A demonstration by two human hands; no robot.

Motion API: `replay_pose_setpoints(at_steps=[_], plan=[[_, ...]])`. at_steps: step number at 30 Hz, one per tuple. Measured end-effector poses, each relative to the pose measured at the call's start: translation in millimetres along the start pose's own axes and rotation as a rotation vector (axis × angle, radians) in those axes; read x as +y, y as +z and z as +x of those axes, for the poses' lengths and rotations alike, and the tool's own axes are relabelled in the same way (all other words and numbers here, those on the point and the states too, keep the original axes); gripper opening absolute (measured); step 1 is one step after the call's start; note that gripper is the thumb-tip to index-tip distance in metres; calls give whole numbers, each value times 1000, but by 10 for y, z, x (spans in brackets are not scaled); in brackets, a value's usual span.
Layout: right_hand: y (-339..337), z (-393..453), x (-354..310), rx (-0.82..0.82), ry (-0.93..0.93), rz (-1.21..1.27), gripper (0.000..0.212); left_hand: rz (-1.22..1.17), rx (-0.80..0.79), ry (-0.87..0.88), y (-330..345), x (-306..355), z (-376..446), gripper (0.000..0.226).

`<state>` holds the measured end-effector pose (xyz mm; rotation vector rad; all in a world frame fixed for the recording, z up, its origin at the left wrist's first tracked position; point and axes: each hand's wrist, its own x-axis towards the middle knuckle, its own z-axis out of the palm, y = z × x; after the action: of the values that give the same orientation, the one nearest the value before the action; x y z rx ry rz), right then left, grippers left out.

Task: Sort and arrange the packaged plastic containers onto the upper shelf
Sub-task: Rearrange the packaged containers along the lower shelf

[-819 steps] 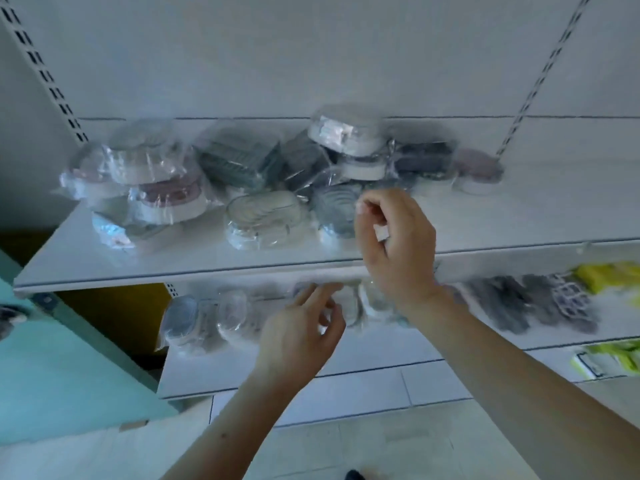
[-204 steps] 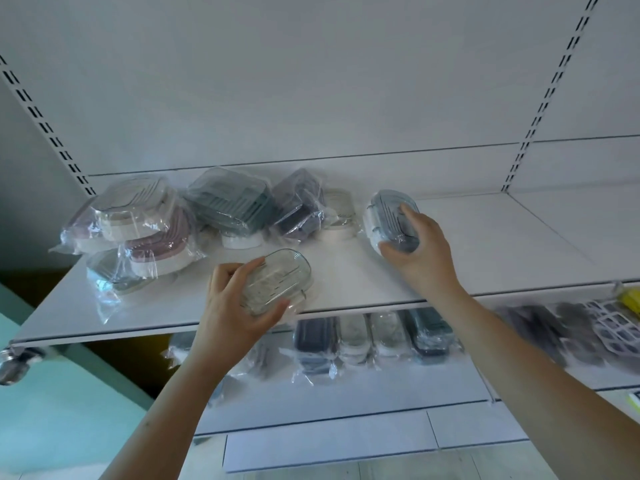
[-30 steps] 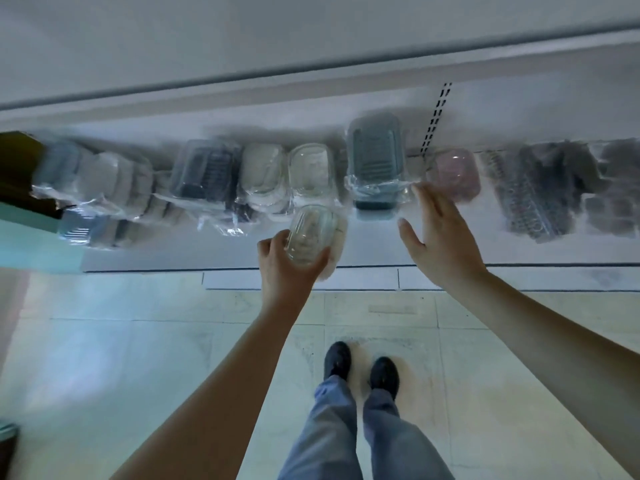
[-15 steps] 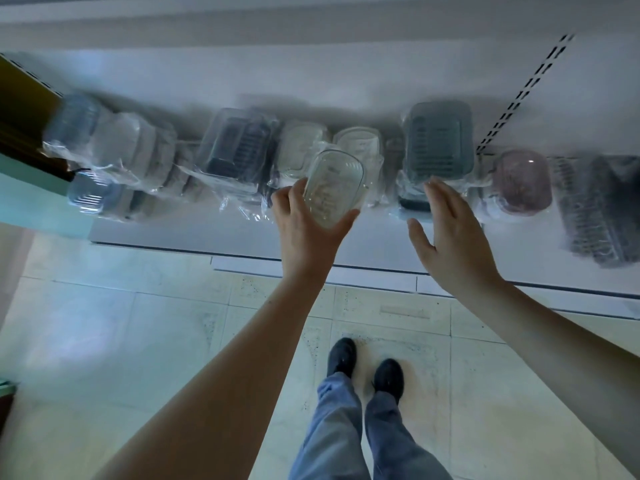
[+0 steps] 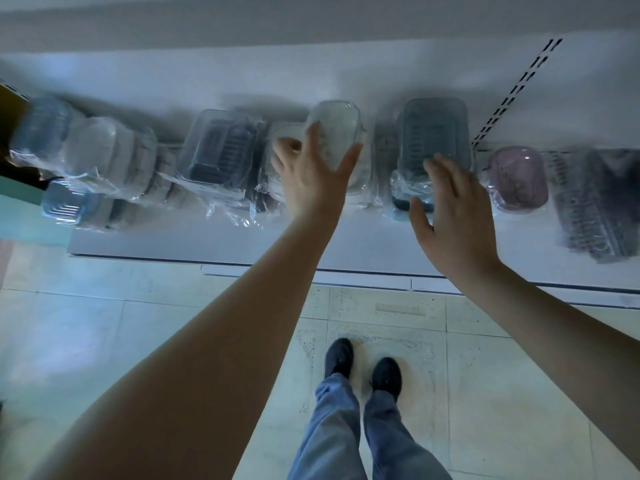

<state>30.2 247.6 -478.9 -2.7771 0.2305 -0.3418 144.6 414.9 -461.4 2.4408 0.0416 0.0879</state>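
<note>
Looking down past two bare arms, the view takes in a low white shelf [image 5: 242, 244] carrying a row of bagged plastic containers. The left hand [image 5: 310, 181] keeps its grip on one clear container [image 5: 337, 128], thumb and fingers spread round its near end, holding it over the row. The right hand [image 5: 453, 209] hovers open, fingers straight, above one blue-grey container [image 5: 434, 133]. One pink container [image 5: 517, 180] lies just right of it, one dark ribbed container [image 5: 221, 150] left of centre. The stack at far left [image 5: 86, 157] is blurred and uncountable; the dark items at the right edge [image 5: 595, 202] are cut off. Two dark shoes [image 5: 363, 365] stand on the tiled floor [image 5: 104, 341]. Half a second ago the clear container was nearer the shelf edge; it has now moved deeper in.
</note>
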Motion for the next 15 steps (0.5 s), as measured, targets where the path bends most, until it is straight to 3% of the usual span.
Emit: replay_pose_setpoints(at_steps=[9, 15], plan=[[-59, 12, -34, 28, 1, 12, 54, 87, -110, 69, 60, -108, -235, 72], [-252, -13, -294, 93, -51, 114, 50, 66, -177, 100, -259, -398, -1092, 66]])
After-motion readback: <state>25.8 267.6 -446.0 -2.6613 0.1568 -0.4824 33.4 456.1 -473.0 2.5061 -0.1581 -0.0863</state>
